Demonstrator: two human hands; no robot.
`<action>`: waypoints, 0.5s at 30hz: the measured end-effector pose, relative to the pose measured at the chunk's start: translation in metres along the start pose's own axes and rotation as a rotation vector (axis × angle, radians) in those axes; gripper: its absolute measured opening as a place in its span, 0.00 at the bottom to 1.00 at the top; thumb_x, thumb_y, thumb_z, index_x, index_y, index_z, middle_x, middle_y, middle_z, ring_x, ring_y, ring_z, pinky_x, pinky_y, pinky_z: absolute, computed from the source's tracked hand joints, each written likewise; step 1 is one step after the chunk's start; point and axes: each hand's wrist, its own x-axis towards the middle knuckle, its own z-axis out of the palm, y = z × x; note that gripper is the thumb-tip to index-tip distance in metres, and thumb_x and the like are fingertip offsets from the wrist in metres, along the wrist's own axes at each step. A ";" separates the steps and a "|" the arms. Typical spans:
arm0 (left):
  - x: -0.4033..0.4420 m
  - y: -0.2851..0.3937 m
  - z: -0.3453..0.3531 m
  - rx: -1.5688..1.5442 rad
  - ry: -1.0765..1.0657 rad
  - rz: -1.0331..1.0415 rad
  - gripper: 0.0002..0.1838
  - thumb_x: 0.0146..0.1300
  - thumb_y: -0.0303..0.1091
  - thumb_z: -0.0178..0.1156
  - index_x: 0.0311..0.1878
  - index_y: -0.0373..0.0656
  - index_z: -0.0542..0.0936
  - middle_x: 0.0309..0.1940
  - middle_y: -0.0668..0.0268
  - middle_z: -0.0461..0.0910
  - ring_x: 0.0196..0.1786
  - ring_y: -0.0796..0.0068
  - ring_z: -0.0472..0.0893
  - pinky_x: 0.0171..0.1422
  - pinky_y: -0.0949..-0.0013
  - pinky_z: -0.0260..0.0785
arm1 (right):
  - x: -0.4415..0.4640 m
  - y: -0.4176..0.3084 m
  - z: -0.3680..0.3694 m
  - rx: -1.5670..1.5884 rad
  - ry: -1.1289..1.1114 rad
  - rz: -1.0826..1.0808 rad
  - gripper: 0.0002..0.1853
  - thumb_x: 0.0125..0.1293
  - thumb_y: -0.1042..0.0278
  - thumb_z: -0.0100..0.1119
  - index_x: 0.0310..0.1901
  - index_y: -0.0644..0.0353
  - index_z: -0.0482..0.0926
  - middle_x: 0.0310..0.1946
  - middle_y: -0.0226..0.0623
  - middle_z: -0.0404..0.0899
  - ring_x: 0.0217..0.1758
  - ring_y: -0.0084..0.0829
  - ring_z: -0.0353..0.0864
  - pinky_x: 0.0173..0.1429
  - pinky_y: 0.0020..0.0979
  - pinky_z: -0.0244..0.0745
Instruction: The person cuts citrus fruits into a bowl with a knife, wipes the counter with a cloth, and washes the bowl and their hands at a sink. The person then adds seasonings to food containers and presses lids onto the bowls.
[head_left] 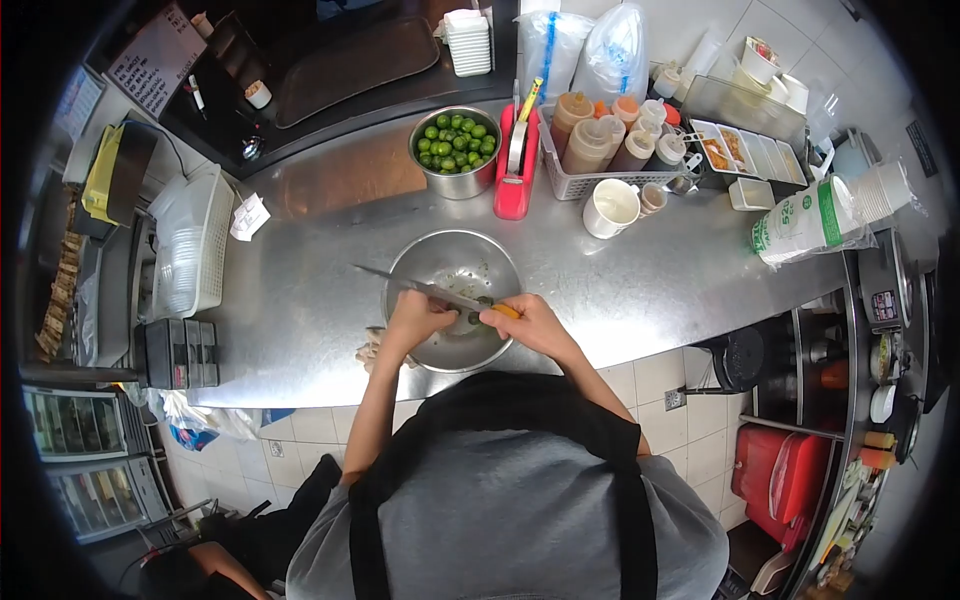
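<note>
Head view: two bare hands work over a steel bowl [420, 262], the landmark here.
Right hand [530, 326]: over the bowl's right side, fingers closed round the yellow handle of a knife [452, 296].
Left hand [412, 320]: over the bowl's left side, fingers bent inward near the blade; whether they pinch anything, I cannot tell.
Knife: above the bowl, blade reaching past its left rim. Likely light and stiff; the handle is the place to grip, fingers clear of the edge.
Green pieces [474, 318]: in the bowl, by the right fingertips; probably small, wet and slippery.
Green fruits [458, 140]: in a metal pot [460, 186] beyond the bowl; likely firm, light, rolling easily, best held round the sides.
Worktop [290, 290]: shiny metal, under the bowl.
</note>
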 end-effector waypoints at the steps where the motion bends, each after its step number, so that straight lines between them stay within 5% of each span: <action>1: 0.008 0.012 -0.005 -0.052 0.003 0.073 0.14 0.41 0.31 0.67 0.32 0.35 0.80 0.25 0.58 0.80 0.29 0.74 0.80 0.35 0.71 0.72 | -0.002 -0.005 -0.002 -0.028 0.011 0.027 0.31 0.48 0.34 0.59 0.14 0.61 0.74 0.09 0.31 0.69 0.17 0.26 0.71 0.25 0.29 0.65; 3: 0.038 0.019 -0.017 0.034 0.117 0.124 0.11 0.45 0.27 0.66 0.33 0.36 0.79 0.24 0.67 0.79 0.27 0.82 0.77 0.29 0.79 0.68 | -0.001 -0.005 -0.002 0.022 0.006 0.046 0.31 0.51 0.35 0.58 0.13 0.60 0.73 0.09 0.29 0.68 0.16 0.23 0.69 0.24 0.27 0.63; 5: 0.080 0.017 -0.027 -0.233 0.218 0.196 0.10 0.49 0.25 0.64 0.36 0.34 0.78 0.25 0.66 0.80 0.28 0.80 0.78 0.32 0.78 0.71 | 0.000 0.005 0.002 0.180 -0.021 0.030 0.30 0.52 0.37 0.57 0.12 0.59 0.73 0.09 0.27 0.67 0.16 0.21 0.67 0.23 0.24 0.61; 11: 0.131 0.063 -0.050 -0.742 0.335 0.232 0.31 0.53 0.24 0.61 0.61 0.31 0.62 0.53 0.53 0.70 0.50 0.72 0.75 0.44 0.73 0.73 | -0.003 -0.005 -0.002 0.280 0.006 0.004 0.29 0.56 0.40 0.56 0.11 0.59 0.71 0.09 0.25 0.64 0.15 0.18 0.62 0.21 0.22 0.55; 14: 0.124 0.042 -0.050 -0.562 0.109 0.286 0.30 0.52 0.24 0.62 0.59 0.33 0.65 0.51 0.57 0.72 0.49 0.72 0.75 0.45 0.72 0.72 | -0.003 -0.005 -0.003 0.326 0.007 0.012 0.30 0.56 0.40 0.55 0.11 0.59 0.71 0.08 0.25 0.63 0.14 0.18 0.61 0.21 0.22 0.54; 15: 0.119 0.035 -0.044 -0.516 0.077 0.239 0.21 0.52 0.25 0.63 0.51 0.39 0.74 0.47 0.63 0.74 0.45 0.77 0.76 0.44 0.73 0.72 | -0.003 -0.005 -0.003 0.343 -0.001 0.005 0.30 0.56 0.39 0.54 0.11 0.59 0.71 0.08 0.25 0.62 0.14 0.17 0.60 0.21 0.22 0.54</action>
